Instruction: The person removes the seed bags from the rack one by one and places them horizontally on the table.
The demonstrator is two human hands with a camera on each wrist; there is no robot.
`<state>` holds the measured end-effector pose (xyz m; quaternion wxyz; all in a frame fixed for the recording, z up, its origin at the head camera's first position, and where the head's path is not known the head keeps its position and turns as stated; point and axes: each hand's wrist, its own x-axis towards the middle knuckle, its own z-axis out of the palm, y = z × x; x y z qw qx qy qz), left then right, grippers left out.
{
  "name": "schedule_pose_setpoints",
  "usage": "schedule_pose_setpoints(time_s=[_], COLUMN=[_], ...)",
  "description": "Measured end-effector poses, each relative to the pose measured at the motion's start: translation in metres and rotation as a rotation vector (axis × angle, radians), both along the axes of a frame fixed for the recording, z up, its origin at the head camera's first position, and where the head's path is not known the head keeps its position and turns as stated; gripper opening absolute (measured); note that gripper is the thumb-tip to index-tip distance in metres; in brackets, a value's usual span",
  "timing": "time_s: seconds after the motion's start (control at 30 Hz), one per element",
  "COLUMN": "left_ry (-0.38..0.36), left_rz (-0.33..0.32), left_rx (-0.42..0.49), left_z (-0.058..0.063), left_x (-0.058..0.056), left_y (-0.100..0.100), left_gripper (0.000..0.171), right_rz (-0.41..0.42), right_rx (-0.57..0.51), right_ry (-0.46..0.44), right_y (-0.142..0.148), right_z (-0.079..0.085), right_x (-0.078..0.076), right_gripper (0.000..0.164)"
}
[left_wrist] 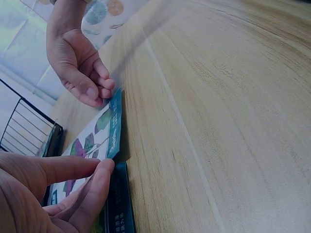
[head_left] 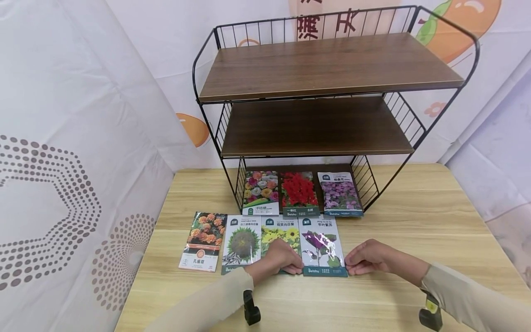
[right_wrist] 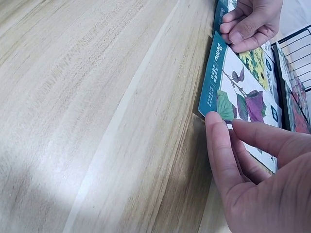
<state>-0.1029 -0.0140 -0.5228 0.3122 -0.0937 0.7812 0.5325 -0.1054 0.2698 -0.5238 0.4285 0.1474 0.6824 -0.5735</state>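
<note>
In the head view, a seed packet with a purple-leaved plant [head_left: 319, 249] lies on the table at the right end of the front row. My left hand [head_left: 280, 258] pinches its left edge near the bottom corner, above the yellow sunflower packet [head_left: 286, 228], which it partly covers. The right hand [head_left: 369, 258] holds the opposite edge between thumb and fingers, seen closer in the right wrist view. Left of these lie a green sunflower-head packet [head_left: 242, 242] and, slightly apart and tilted, an orange marigold packet [head_left: 203, 240].
Behind the row stands a black wire rack with brown shelves [head_left: 319, 124]. On its lowest shelf lean a mixed-rose packet [head_left: 261, 191], a red flower packet [head_left: 299, 191] and a purple flower packet [head_left: 341, 193]. The wooden table [head_left: 431, 216] extends to both sides, with patterned cloth [head_left: 83, 115] around it.
</note>
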Motion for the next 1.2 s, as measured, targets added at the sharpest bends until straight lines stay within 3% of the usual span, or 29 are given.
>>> schedule_pose_setpoints(time_s=[0.57,1.03,1.2], left_ry=[-0.012,0.005,0.012], left_rz=[0.021,0.059,0.119], left_rx=[0.037,0.108,0.156], left_z=[0.002,0.020,0.026], left_x=[-0.006,-0.027,-0.038], left_y=[-0.004,-0.018,-0.027], left_gripper=[0.008,0.010,0.014], right_rz=[0.016,0.031,0.013], right_rx=[-0.012,-0.091,-0.135], right_ry=[0.001,0.048,0.078], right_y=[-0.007,-0.033,-0.044], right_z=[0.004,0.025,0.032], right_x=[-0.007,-0.037,-0.050], right_gripper=[0.016,0.019,0.022])
